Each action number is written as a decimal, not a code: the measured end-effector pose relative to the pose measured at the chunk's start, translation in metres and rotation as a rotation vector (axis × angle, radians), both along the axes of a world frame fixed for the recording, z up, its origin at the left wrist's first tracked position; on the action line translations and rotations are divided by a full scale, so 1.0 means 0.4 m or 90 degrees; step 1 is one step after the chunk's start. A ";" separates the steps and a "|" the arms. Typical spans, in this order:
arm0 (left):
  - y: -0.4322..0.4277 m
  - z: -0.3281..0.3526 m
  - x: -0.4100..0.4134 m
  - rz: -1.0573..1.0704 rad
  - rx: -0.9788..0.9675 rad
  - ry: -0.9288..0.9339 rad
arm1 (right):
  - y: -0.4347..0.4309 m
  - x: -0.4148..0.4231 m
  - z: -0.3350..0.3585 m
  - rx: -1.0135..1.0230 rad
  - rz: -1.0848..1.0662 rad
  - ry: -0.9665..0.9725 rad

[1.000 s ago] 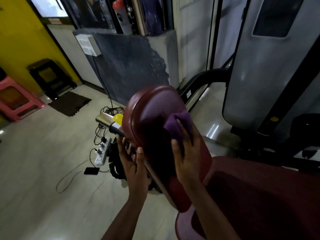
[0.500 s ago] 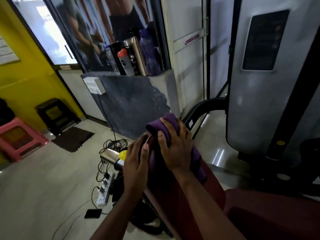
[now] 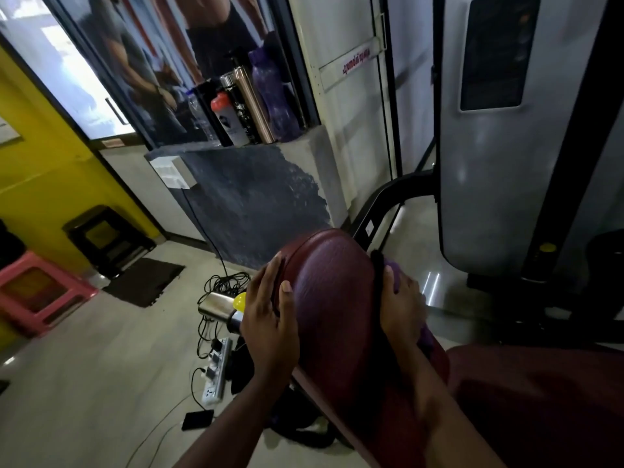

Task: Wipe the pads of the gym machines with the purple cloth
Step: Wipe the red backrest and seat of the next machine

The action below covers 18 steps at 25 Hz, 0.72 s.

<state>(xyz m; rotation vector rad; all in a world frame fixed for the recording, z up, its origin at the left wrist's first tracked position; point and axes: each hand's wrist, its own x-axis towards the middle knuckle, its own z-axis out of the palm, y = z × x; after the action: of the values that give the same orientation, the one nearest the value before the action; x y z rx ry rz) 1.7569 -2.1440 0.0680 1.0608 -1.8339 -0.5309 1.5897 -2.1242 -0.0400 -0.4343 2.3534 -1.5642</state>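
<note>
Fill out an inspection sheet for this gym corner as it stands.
Surface: glossy beige tiled floor, showing reflections.
Job's things: maroon padded backrest upright; purple cloth at its right edge; maroon seat pad below.
Clutter: steel flask and black phone-like slab on the floor; bottles on a ledge.
Grippers: left hand flat against the backrest's left edge; right hand holds the cloth round the right edge.
Cables: white power strip with plugs; black cords tangled.
Surroundings: yellow wall, pink plastic stool, grey machine shroud.
</note>
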 end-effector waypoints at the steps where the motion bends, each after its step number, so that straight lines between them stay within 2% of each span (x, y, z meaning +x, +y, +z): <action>1: -0.001 -0.001 0.001 -0.002 -0.003 0.005 | 0.015 -0.006 -0.044 0.007 -0.025 -0.026; 4: 0.000 -0.003 0.002 -0.008 -0.013 0.020 | 0.067 -0.005 -0.124 0.038 -0.049 -0.079; 8: 0.002 0.009 0.006 -0.021 0.010 0.005 | 0.144 0.002 -0.138 0.057 -0.057 -0.112; 14: 0.002 0.033 0.040 -0.116 0.087 -0.069 | 0.242 0.009 -0.094 0.051 0.154 0.031; 18: 0.006 0.044 0.084 -0.208 0.147 -0.116 | 0.289 0.020 -0.010 0.087 0.220 0.042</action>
<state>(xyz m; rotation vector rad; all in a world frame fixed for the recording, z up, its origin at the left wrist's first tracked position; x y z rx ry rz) 1.7906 -2.1415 0.0856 0.9889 -2.1630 -0.8802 1.5977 -2.0084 -0.0438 -0.8213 2.2631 -1.2406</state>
